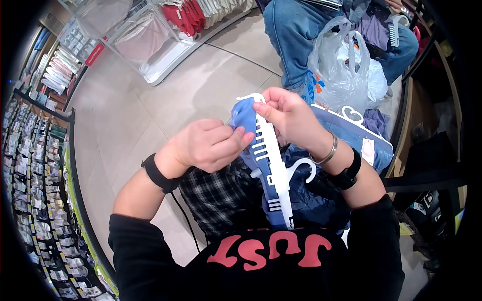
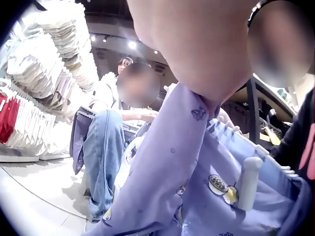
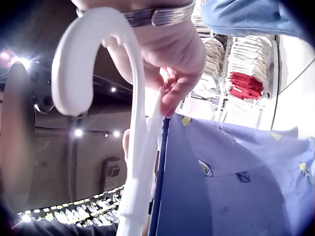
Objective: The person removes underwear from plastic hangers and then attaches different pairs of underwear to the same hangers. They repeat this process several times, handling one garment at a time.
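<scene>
A white plastic hanger (image 1: 273, 165) with a hook and rows of slots lies lengthwise over the lap, blue-lilac printed cloth (image 1: 245, 115) along its left side. My right hand (image 1: 291, 115) pinches the hanger's far end between thumb and fingers. Against the cloth beside that end, my left hand (image 1: 213, 145) pinches the fabric. In the left wrist view the cloth (image 2: 162, 162) hangs in folds under the left hand (image 2: 197, 44). The right wrist view shows the hanger's hook (image 3: 98, 29) close up, with the right hand (image 3: 170, 59) at the hanger's end.
A seated person in jeans (image 1: 288, 40) is across from me, beside a clear plastic bag (image 1: 339, 65). Another hanger with blue cloth (image 1: 351, 130) lies at my right. Shelves of packets (image 1: 45, 200) line the left; a white rack (image 1: 155, 75) stands on the tiled floor ahead.
</scene>
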Demonstrator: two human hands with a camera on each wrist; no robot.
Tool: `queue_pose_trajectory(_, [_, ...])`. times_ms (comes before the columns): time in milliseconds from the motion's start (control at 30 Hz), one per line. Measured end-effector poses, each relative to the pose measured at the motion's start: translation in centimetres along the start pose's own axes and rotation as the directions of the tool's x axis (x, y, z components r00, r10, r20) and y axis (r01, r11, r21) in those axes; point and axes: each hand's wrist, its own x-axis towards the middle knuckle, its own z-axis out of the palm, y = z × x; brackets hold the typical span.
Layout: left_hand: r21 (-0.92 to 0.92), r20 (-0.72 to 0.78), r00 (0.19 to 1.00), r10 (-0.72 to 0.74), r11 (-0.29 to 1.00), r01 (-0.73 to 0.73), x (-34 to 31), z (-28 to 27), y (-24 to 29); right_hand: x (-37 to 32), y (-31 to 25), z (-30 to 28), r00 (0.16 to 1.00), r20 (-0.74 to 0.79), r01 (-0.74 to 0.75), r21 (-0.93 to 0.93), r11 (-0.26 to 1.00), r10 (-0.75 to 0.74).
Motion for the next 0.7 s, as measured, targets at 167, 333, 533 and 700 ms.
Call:
queue_pose_trajectory(167, [0.116,-0.083,0.996,0.044,0.993,-0.034,-0.1,1.1,0.2,-0.3,-0.4,0.3,0.998,-0.009,-0.061,0.126,0.99,0.063])
queue_pose_trajectory(333, [0.253,-0.077,0.997,0.015,0.968,0.005,1.5,0.8,0.7,-0.6,-0.3,1.1,0.997,-0.062,-0.047,0.128,0.991,0.055])
queue_pose_trajectory(533, [0.39,-0.106,0.954,-0.28,0.871,0.299,2.4,1.8,1.3,0.7,-0.8,0.3,0.992,-0.125,-0.005,0.151,0.989,0.024])
queue_pose_trajectory(700, [-0.135,0.047,0.708,-0.705,0.698,0.703,2.4,-0.3,0.3,2.4,-6.0,-4.3,0.934,-0.357,0.034,-0.001,0.999,-0.032])
